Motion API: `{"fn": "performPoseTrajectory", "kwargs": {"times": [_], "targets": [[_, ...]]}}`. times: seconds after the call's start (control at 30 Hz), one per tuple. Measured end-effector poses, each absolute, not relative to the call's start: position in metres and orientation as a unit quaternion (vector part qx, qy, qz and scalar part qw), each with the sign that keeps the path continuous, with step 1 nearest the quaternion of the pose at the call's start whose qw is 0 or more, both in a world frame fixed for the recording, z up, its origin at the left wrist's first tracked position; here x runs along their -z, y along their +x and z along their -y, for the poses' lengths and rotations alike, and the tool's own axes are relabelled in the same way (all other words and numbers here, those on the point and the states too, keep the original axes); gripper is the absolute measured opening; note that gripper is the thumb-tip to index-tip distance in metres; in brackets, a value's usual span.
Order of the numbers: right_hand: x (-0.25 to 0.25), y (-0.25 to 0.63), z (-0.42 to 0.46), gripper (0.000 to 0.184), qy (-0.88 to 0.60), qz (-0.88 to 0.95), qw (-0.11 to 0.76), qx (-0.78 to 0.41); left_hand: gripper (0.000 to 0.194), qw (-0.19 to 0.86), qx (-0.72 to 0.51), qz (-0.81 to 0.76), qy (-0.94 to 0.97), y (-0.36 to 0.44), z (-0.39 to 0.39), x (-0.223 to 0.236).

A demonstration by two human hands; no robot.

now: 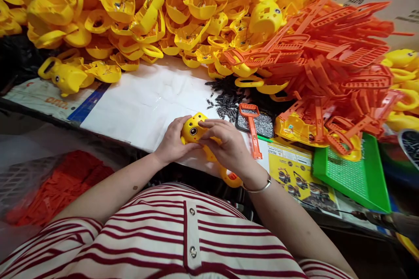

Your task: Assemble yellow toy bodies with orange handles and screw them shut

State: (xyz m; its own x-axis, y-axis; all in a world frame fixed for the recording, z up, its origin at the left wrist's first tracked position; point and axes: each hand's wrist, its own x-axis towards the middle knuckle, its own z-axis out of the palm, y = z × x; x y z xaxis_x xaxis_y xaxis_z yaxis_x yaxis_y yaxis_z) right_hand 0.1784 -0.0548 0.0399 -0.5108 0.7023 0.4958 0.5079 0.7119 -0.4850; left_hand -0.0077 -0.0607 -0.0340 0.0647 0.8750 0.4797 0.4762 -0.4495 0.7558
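Note:
A yellow plastic toy body with a printed eye and small holes is between my hands, just over the front edge of the table. My left hand grips its left side, thumb along the bottom. My right hand is closed over its right side, fingers bent across the face; its fingertips are partly hidden. The toy's yellow loop handle sticks out below my right wrist, with a bit of orange in it. Just right of my right hand lies an orange slotted handle piece, on a dark tray of small silvery screws.
Behind stands a heap of yellow toy shells, some with wires inside. Orange handle pieces are piled at right. Small black cylinders lie on the white sheet. A green basket sits front right; a red-filled bag lies lower left.

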Motion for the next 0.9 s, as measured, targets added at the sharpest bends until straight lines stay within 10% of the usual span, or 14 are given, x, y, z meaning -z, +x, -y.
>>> {"fn": "performPoseTrajectory", "kwargs": {"times": [0.47, 0.9], "targets": [[-0.051, 0.159, 0.047, 0.005, -0.416, 0.877, 0.187, -0.153, 0.075, 0.176, -0.466, -0.49, 0.715, -0.009, 0.063, 0.036], [-0.046, 0.195, 0.026, 0.044, -0.413, 0.84, 0.306, -0.173, 0.081, 0.147, -0.452, -0.495, 0.727, -0.007, 0.065, 0.034]]}}
